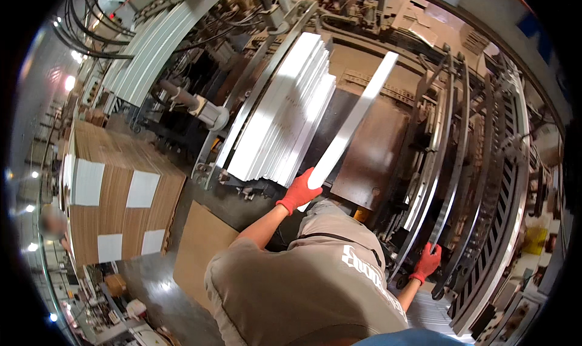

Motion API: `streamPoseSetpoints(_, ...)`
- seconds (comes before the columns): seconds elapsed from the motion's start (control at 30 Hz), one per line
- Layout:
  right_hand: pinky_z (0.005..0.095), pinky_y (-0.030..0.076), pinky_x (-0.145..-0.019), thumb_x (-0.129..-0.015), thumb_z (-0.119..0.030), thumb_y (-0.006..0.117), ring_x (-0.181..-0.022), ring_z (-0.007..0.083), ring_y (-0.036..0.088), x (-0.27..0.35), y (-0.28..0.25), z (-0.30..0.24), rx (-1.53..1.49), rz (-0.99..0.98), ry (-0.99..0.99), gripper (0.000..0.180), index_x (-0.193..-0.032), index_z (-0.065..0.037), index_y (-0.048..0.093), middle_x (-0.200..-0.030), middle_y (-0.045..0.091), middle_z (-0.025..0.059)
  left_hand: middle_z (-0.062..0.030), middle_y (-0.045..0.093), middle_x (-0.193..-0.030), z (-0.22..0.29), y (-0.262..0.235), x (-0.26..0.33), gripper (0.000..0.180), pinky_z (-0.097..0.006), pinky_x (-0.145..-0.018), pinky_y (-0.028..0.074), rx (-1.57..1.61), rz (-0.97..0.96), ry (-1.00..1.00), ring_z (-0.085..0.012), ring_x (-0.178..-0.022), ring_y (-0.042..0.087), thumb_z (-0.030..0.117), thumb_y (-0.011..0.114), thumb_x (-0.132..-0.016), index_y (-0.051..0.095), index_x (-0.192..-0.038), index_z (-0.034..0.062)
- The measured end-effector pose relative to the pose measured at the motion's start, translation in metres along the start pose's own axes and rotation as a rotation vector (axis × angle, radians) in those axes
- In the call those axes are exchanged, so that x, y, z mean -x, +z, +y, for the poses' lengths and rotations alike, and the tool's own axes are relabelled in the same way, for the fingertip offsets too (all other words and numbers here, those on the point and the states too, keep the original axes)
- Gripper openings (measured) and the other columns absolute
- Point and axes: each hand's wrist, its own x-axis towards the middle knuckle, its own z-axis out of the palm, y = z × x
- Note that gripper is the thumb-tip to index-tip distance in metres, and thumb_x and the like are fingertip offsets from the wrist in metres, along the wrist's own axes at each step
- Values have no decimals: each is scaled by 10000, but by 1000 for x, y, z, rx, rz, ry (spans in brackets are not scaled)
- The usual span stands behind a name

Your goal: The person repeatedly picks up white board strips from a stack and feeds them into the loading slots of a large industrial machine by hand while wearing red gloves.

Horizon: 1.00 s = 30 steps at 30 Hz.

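Gripping the near end of a white strip (pixel 354 118), the left hand (pixel 300 191) in the head view was just beside the near right corner of the white stack (pixel 279 112), its gloved fingers clamped on the strip. That hold at one end probably let the strip's length reach away from the body; it slanted to the right of the stack, its far end well apart from it. The frame (pixel 251 103) ran along the stack's left edge, perhaps keeping the sheets in line, though their right edges stood unevenly. Room between strip and stack narrowed toward the left hand, while a brown plate (pixel 376 152) spread to the strip's right; whether the two touched could not be told. Well to the right of the stack and closer to the body, the right hand (pixel 427 262) was at the near end of a curved rail (pixel 459 164), perhaps for support; whether its fingers closed on it could not be told. Left of the stack, a board pile (pixel 115 191) and a brown sheet (pixel 203 249) bordered the floor (pixel 160 285).
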Motion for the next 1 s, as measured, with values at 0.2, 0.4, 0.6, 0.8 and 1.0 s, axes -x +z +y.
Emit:
streamPoseSetpoints(0.2,420,413,-615,-828,-243,634,-614,266,530,-7,4,9,-18,-70,-49,262,-804,11,572,-686,601,145,-228,649,-1082,-57,3,-25,613,-453,-858,497,-62,69,-361,-403,-1022,607,290,687,-720,503,-1253,48)
streamPoseSetpoints(0.4,370,471,-657,-896,-242,588,-688,207,571,-11,7,15,331,-153,-160,167,-906,-83,639,-786,617,88,-177,684,-1026,-115,-4,-55,577,-466,-822,510,-169,73,-507,-376,-960,647,348,669,-706,511,-1215,125)
streamPoseSetpoints(0.6,398,464,-664,-866,-247,611,-704,270,600,-11,8,2,249,-114,-57,207,-912,-46,635,-781,641,126,-179,652,-1103,-181,6,-76,585,-461,-876,489,-223,56,-643,-364,-1023,625,300,672,-723,487,-1243,104)
streamPoseSetpoints(0.8,426,457,-670,-835,-252,634,-721,333,630,-4,8,13,184,-51,-29,256,-918,-10,632,-776,665,164,-121,497,-1336,-199,37,-91,521,-506,-1031,328,-687,249,-561,-328,-1268,434,273,618,-788,505,-1271,112)
streamPoseSetpoints(1.0,452,464,-688,-835,-283,605,-776,379,625,8,11,19,227,104,-383,274,-925,-28,653,-814,654,186,-148,435,-1420,-119,87,-143,578,-553,-1088,212,-720,-92,-16,-320,-1324,374,291,589,-792,489,-1347,165)
